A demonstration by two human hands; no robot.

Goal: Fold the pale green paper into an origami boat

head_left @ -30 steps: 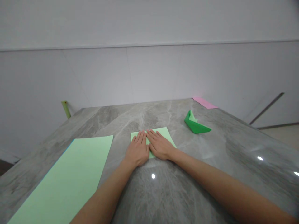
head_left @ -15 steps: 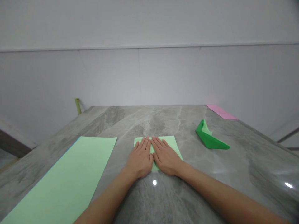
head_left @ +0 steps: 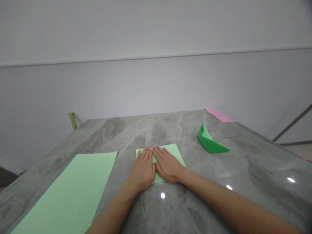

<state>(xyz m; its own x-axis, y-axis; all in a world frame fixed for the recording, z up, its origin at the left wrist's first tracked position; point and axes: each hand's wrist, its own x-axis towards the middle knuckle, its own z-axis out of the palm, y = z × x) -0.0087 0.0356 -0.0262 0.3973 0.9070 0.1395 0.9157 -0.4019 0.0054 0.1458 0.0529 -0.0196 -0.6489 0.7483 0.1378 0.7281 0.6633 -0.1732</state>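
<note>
A small light-green sheet of paper [head_left: 173, 151] lies flat on the grey marbled table [head_left: 136, 133], partly covered by both hands. On its left part rests my left hand [head_left: 143, 169], palm down with fingers stretched out. My right hand [head_left: 168, 164] lies flat beside it on the paper, fingers extended, the two thumbs close together. Neither hand grips anything. What is under the palms, including any fold in the paper, is hidden.
Left of the hands is a large light-green sheet [head_left: 70, 188] with a blue edge. A folded green paper boat [head_left: 211, 143] sits to the right. Pink paper [head_left: 220, 115] lies at the far right table edge, by the white wall [head_left: 161, 84].
The camera view has tilted and shifted slightly, so everything appears a little further left. Both hands stay flat on the small sheet in about the same position.
</note>
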